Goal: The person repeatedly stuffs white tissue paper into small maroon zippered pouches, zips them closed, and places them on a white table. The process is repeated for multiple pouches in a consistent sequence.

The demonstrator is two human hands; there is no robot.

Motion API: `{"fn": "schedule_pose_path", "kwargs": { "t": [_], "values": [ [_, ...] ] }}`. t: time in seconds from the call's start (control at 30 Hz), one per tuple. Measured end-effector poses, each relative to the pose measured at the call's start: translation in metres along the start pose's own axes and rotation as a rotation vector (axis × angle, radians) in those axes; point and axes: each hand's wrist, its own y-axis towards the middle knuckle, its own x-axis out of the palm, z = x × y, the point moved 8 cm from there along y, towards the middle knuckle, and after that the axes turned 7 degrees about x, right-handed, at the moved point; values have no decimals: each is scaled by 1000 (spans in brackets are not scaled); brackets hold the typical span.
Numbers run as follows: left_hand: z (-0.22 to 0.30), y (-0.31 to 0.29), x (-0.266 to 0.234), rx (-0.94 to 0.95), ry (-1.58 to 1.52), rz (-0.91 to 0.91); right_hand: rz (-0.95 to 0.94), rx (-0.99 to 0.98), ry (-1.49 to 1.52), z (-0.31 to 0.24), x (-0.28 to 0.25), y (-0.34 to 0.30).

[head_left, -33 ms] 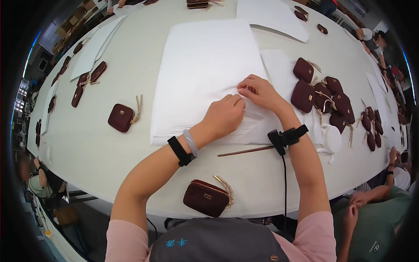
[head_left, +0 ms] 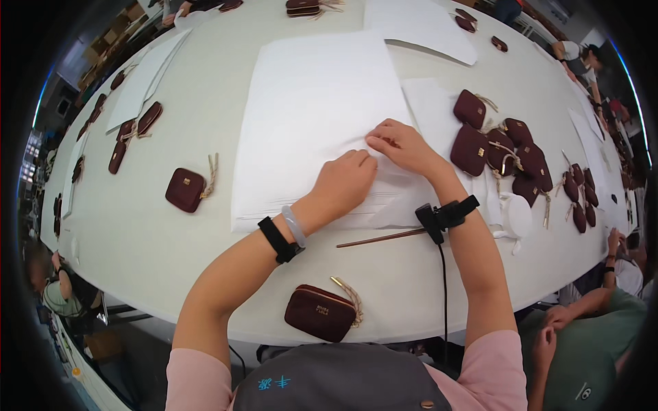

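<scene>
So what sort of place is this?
Probably a workshop: many dark maroon zippered pouches, flat white paper-like sheets, and other people around one big pale table.

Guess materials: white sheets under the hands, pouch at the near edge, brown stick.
White sheets: probably paper, matte; thin layered edges.
Pouch: perhaps fabric or suede; dull maroon surface.
Brown stick: possibly wood, smooth-looking; slim, straight, brown, grain unclear.

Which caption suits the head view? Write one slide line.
Left hand and right hand close together over white sheets, maroon pouches around on a pale table.
</scene>
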Motion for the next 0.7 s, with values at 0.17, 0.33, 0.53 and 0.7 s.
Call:
{"fn": "schedule_pose_path", "kwargs": {
  "t": [0.17,0.33,0.53,0.7],
  "values": [
    [-52,23,-21,-269,143,-161,189,-342,-199,-17,3,-18],
    [44,34,-49,296,286,65,215,35,-284,25,-26,0],
    [-73,-35,-39,27,345,-245,-13,134,-611,-26,-16,-10],
    [-16,-35,-77,227,239,-36,-151,-228,-641,-86,78,-38]
  ]
}}
